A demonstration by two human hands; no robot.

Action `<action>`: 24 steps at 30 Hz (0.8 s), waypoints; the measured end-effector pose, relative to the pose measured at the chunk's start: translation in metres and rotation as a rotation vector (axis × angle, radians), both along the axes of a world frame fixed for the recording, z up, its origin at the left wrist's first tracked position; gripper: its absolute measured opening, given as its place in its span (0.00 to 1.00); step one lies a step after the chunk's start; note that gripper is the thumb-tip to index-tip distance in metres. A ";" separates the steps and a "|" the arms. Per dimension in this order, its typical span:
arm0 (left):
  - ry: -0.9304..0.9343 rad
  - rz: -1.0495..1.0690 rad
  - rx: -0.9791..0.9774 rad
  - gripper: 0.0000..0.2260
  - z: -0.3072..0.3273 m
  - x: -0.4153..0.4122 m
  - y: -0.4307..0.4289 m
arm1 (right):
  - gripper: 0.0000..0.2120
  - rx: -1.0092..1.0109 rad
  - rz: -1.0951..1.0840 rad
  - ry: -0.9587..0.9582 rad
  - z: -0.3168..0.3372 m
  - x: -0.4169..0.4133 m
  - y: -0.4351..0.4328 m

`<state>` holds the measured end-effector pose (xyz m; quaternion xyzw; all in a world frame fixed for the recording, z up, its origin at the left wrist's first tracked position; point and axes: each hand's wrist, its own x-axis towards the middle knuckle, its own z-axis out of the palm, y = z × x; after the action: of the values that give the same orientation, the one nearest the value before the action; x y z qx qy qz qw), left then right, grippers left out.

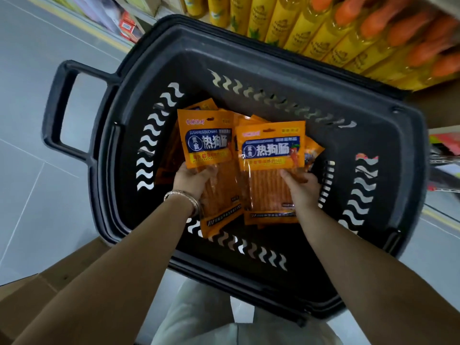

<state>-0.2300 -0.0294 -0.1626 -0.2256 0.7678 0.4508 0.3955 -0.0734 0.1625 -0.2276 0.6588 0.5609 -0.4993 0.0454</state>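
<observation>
A black plastic shopping basket (388, 135) stands on the floor below me, with several orange snack packets piled inside. My left hand (191, 181) grips one orange packet (209, 145) by its lower half, thumb on the front. My right hand (302, 188) grips a second orange packet (271, 150) the same way, beside the first. Both packets are lifted above the pile and face up, blue labels visible. A metal bracelet (184, 197) sits on my left wrist. More orange packets (312, 151) lie partly hidden under the held ones.
A shelf of yellow bottles with orange caps (323, 28) runs along the upper right. The basket's handle (62, 105) sticks out to the left over grey floor tiles (29, 120). A brown cardboard box (32, 290) lies at the lower left. Coloured goods (445, 145) show at the right edge.
</observation>
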 end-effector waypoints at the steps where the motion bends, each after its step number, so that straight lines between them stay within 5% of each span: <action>1: 0.008 0.007 0.012 0.14 0.007 -0.002 0.000 | 0.22 0.006 0.023 0.019 0.009 -0.002 -0.001; 4: -0.006 0.012 0.063 0.10 0.036 -0.006 0.002 | 0.10 -0.038 0.126 0.105 0.045 -0.005 0.002; 6: 0.031 0.009 0.094 0.08 0.061 -0.006 0.005 | 0.14 -0.054 0.155 0.179 0.073 -0.002 0.004; 8: 0.114 -0.029 0.088 0.14 0.089 -0.003 0.006 | 0.17 -0.009 0.179 0.213 0.102 0.006 0.002; 13: 0.265 -0.232 0.128 0.28 0.163 0.011 0.007 | 0.06 0.195 0.144 0.274 0.172 0.035 -0.009; 18: 0.500 -0.469 0.222 0.18 0.239 0.037 0.026 | 0.24 0.369 0.063 0.405 0.249 0.082 -0.009; 21: 0.602 -0.539 0.333 0.07 0.281 0.064 0.046 | 0.14 0.530 -0.027 0.477 0.293 0.117 0.000; 24: 0.724 -0.542 0.384 0.08 0.316 0.101 0.067 | 0.09 0.622 -0.121 0.595 0.331 0.162 0.016</action>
<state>-0.1291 0.0373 0.1534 0.2303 0.7902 0.5144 0.2408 0.0891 0.1784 0.1038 0.5003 0.6338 -0.4765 -0.3479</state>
